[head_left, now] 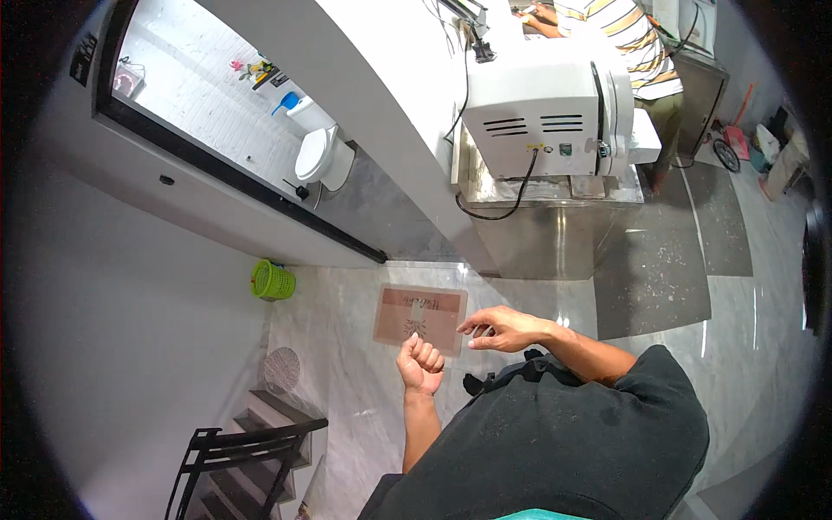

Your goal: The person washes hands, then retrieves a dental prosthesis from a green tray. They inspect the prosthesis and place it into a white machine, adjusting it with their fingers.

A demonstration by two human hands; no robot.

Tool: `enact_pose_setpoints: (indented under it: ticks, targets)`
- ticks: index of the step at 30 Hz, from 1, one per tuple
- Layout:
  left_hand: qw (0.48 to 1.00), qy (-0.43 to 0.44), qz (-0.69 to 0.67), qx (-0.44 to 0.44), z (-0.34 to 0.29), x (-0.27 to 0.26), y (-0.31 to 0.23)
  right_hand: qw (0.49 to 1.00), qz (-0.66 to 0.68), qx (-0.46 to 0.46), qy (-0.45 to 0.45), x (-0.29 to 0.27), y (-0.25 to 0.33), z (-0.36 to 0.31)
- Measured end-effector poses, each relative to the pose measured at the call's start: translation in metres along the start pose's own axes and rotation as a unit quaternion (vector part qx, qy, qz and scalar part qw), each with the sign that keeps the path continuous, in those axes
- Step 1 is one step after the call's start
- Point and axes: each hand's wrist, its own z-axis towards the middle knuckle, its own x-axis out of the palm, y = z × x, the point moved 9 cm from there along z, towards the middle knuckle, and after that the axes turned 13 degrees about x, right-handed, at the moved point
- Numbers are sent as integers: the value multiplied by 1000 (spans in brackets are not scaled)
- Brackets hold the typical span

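My left hand [420, 365] is raised in front of my body with its fingers curled into a fist. Nothing shows in it. To its right, my right hand [504, 329] reaches inward, fingers loosely bent and thumb apart, holding nothing. The two hands do not touch. Below them on the floor lies a pinkish-brown doormat [394, 321] with a dark leaf-like motif, partly covered by my left hand in this view.
A white machine [529, 95] with a black cable stands on a metal-sided counter [546, 247] ahead, a person in a striped shirt [637, 43] beyond it. Left are a doorway to a toilet [319, 156], a green basket [274, 282] and stairs with a black railing [260, 433]. Grey mats [650, 277] lie right.
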Motion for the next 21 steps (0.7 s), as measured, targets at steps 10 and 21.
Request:
enact_pose_setpoints:
  ticks: [10,21]
  targets:
    - [1000,4,-2,-7,0,-1,2,1000,-8,-6,-2,0,-1,-2]
    - [1000,0,9,-5,-4,2,5,1000,-18,3,1,3,-1,-4]
